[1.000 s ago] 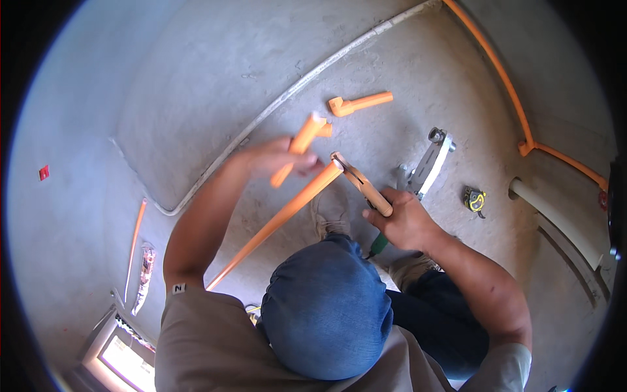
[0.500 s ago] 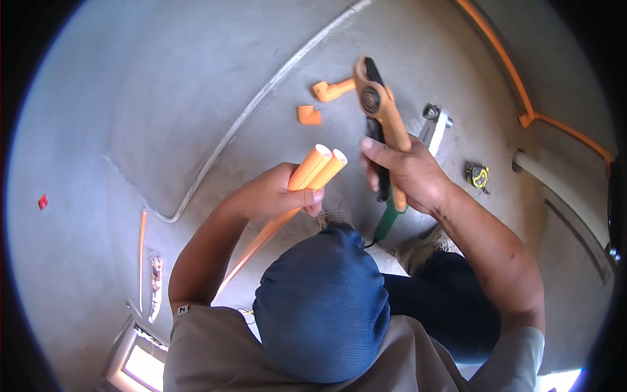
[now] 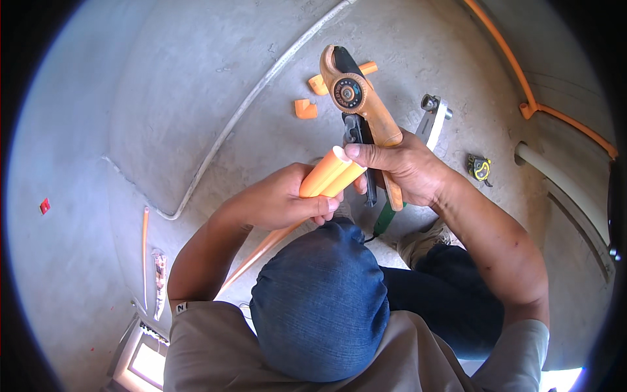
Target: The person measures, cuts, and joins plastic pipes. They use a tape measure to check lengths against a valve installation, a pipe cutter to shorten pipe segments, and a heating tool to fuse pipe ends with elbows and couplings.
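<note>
Two orange plastic pipes [image 3: 330,173] lie side by side in my left hand [image 3: 287,199], which is closed around them near their upper ends. Their long shafts run down toward the lower left, partly hidden by my hand and head. My right hand [image 3: 415,171] grips an orange and black pipe cutter [image 3: 372,114] by its handles, its head pointing up and away. The right thumb is against or just beside the pipe ends. Behind the cutter, on the floor, are an orange elbow fitting [image 3: 305,109] and another elbow [image 3: 318,85] with a short pipe piece.
A pipe fusion tool [image 3: 432,124] with a green handle [image 3: 386,219] stands between my feet and the fittings. Right of it lies a yellow-black tape measure [image 3: 479,168]. Orange pipe [image 3: 506,52] follows the right wall; a white pipe [image 3: 565,189] sticks out below.
My right hand has brought the pipe cutter left, and its thumb now reaches the pipe ends. The left hand has shifted slightly right with the pipes.
</note>
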`<state>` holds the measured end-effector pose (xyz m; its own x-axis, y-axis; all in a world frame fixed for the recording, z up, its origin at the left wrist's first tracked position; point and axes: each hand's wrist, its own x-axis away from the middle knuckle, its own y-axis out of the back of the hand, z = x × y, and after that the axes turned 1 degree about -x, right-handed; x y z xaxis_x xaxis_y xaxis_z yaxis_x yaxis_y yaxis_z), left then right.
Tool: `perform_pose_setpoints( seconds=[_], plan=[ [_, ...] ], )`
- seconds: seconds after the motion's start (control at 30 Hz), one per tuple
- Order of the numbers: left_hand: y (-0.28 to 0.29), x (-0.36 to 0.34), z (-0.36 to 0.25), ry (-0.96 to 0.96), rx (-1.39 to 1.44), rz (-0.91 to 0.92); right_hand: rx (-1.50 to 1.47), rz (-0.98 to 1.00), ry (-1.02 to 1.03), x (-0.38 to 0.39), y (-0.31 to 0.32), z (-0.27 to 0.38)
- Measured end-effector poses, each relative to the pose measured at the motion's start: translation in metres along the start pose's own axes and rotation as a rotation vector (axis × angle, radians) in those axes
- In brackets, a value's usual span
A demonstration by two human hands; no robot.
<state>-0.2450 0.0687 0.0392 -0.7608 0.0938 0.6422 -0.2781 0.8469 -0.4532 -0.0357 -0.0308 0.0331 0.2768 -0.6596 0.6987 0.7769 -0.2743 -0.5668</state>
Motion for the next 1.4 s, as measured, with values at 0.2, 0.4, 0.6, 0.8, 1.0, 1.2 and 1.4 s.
perform_pose_setpoints(
  seconds=[0.2,0.4,0.6,0.8,1.0,1.2,1.4],
  plan=[
    [0.002,-0.006,0.007,-0.018,-0.042,0.015,0.011,-0.021,-0.01,-0.002,0.006,-0.002],
    [0.025,-0.018,0.011,-0.079,-0.17,-0.09,0.38,-0.255,0.09,0.008,0.008,0.021],
    [0.079,-0.05,-0.016,-0.103,-0.47,-0.395,1.023,-0.442,-0.107,0.053,0.021,0.054],
    [0.075,-0.107,-0.083,-0.128,-0.466,-0.499,1.358,-0.26,-0.093,0.073,0.025,0.004],
    [0.042,-0.147,-0.111,-0.114,-0.583,-0.575,1.462,-0.375,-0.17,0.041,-0.003,0.018],
    [0.039,-0.143,-0.121,-0.071,-0.714,-0.64,1.479,-0.396,-0.188,0.037,0.003,0.013],
    [0.028,-0.143,-0.125,-0.015,-0.744,-0.65,1.379,-0.404,-0.273,0.02,-0.005,0.032]
  ],
)
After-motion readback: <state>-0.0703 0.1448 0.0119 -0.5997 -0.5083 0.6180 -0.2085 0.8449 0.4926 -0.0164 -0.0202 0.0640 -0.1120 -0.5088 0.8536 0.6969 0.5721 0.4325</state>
